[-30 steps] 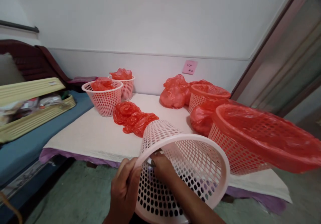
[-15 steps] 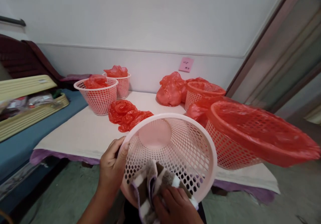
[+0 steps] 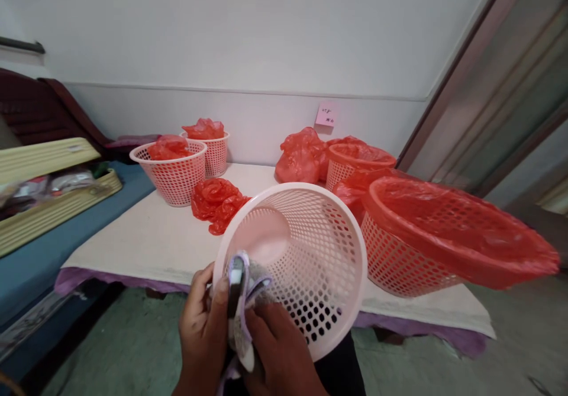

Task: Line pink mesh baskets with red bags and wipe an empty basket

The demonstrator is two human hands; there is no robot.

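I hold a pink perforated plastic basket (image 3: 306, 254) tilted with its mouth toward me, just in front of the table's near edge. My left hand (image 3: 202, 328) grips the basket's lower left rim, fingers closed over it. My right hand (image 3: 277, 354) is closed on a striped brown-and-white cloth (image 3: 244, 301) that is pressed against that same rim, beside my left fingers. The basket's solid round bottom shows inside, and nothing else lies in it.
A white-covered table (image 3: 146, 242) carries two small pink baskets (image 3: 173, 171) with red bags, loose red plastic bags (image 3: 217, 198), and baskets lined in red plastic (image 3: 426, 236) at the right. A yellow case (image 3: 48, 200) lies on a blue surface at left. A pink note (image 3: 325, 114) hangs on the wall.
The basket turned from lying sideways to facing me with its mouth. My right hand came out with the cloth and moved it from the lower inside wall up to the left rim.
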